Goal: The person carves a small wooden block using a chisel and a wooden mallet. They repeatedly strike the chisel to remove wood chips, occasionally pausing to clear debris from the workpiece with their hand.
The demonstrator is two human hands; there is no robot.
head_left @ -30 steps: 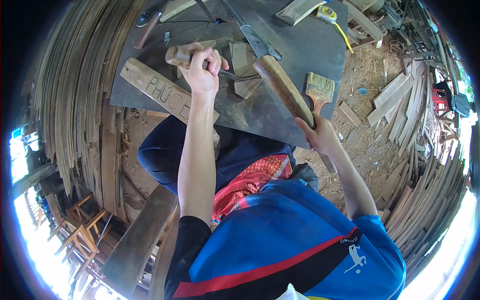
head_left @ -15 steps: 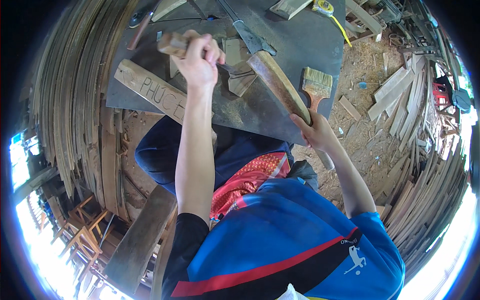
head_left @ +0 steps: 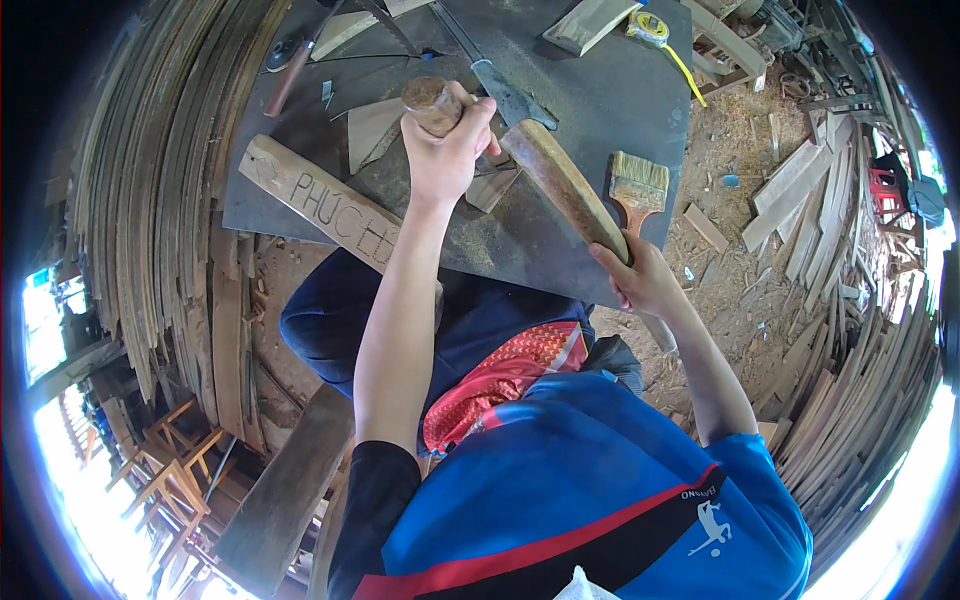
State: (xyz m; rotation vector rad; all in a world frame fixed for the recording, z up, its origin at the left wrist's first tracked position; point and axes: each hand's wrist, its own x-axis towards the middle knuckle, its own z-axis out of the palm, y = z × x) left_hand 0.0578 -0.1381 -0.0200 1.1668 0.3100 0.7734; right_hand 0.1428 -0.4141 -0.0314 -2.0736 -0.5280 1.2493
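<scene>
My left hand (head_left: 445, 150) is closed around the thick wooden handle of a chisel (head_left: 430, 97), its butt end turned up toward me. The hand hides the blade, above small flat wood pieces (head_left: 492, 187) on the dark table. In my right hand (head_left: 637, 275) is a club-like wooden mallet (head_left: 560, 180), gripped near its lower part. The mallet's head slants up and left, ending close to my left hand but apart from it. Beside my left forearm lies a wooden board (head_left: 315, 195) with letters marked on its face, partly hidden by the arm.
On the dark table (head_left: 560, 260) lie a wide paintbrush (head_left: 637, 185), a yellow tape measure (head_left: 650, 30), a long metal-bladed tool (head_left: 505, 90) and a wood block (head_left: 590, 22). Stacked planks (head_left: 150, 200) stand at left; more planks (head_left: 850, 400) and scraps cover the right floor.
My left hand has moved right and slightly down, turning the chisel handle more upright, and its blade has gone from sight. The right hand and mallet have shifted slightly down and right.
</scene>
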